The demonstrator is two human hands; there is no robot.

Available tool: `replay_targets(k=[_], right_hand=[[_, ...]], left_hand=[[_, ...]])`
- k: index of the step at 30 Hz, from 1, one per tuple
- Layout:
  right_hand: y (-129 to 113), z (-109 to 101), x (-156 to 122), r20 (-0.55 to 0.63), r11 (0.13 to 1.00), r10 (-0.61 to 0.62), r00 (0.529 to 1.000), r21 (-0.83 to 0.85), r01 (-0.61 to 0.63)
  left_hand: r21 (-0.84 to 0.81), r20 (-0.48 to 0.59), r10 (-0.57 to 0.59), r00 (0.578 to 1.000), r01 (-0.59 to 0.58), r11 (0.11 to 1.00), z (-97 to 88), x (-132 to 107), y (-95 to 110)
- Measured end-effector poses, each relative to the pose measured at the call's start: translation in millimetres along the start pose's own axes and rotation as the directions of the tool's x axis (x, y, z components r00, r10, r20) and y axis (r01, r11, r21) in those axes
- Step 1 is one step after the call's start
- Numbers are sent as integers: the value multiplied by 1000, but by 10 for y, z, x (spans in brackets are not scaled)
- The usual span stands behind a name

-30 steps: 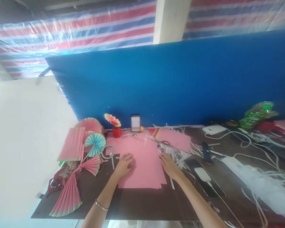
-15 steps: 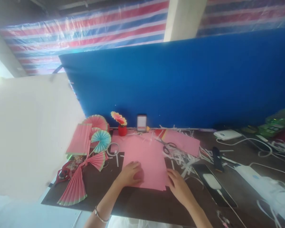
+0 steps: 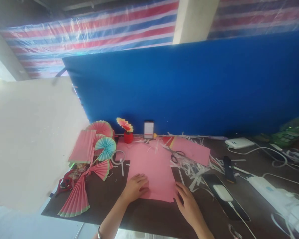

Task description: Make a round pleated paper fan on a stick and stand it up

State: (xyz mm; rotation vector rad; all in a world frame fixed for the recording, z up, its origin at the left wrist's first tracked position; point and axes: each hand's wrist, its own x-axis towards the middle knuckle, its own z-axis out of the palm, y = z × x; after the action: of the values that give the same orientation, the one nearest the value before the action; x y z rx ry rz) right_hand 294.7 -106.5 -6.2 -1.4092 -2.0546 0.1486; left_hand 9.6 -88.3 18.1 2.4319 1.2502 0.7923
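Several sheets of pink paper (image 3: 151, 166) lie in a loose stack in front of me, their near edges slightly uneven. My left hand (image 3: 136, 188) rests on the near left part of the stack, fingers stretched out and curving over the paper. At the near right corner, my right hand (image 3: 186, 200) touches the paper's edge with its fingertips, the fingers apart. Scissors (image 3: 175, 155) with dark handles lie just past the stack's right edge, over white paper scraps (image 3: 194, 169). A white ring of tape (image 3: 118, 157) sits by the left edge.
Folded pink paper fans (image 3: 76, 196) and a blue paper rosette (image 3: 105, 148) stand at the left. A red pot (image 3: 128, 137) holds a paper flower. On the right are a phone (image 3: 226, 197), a power strip (image 3: 271, 189) and white cables. A blue partition (image 3: 184, 89) closes off the back.
Both hands have shifted slightly toward the table's near edge, the left staying on the paper and the right at its corner. The pink sheets look almost unmoved.
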Motion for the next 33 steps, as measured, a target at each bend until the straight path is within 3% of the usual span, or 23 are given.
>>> replay_targets(k=[3,8,16,21,24,27,30,33], right_hand=[[-78,-79,-3,-44,999,30,999,32,-28],[-175,-179,-34,-5,999,-2,1000,53,3],[-14,-17,-42,-141,997,67,988,42,-62],[18,-10,-41,-187,996,79,979,48,-72],[19,-19,-32,-221,998,58,974,46,-49],[19,-27,-25,-244,998,57,968,50,-46],[15,-32,-24,-239,997,66,969,62,-53],[7,-36,-23,-234,996,78,969,63,-64]], left_hand=[[-38,-55,-56,997,54,998,3,-10,-6],[-137,-107,-209,972,193,971,-39,-31,-22],[-259,-113,-326,939,289,922,-45,-36,-45],[-394,-123,-441,889,364,844,-116,-7,9],[-533,-204,-578,790,406,743,-177,12,13],[-697,-274,-728,628,392,600,-241,20,-22],[-843,-296,-821,487,270,465,-300,25,-61],[-922,-291,-861,417,120,369,-347,26,-88]])
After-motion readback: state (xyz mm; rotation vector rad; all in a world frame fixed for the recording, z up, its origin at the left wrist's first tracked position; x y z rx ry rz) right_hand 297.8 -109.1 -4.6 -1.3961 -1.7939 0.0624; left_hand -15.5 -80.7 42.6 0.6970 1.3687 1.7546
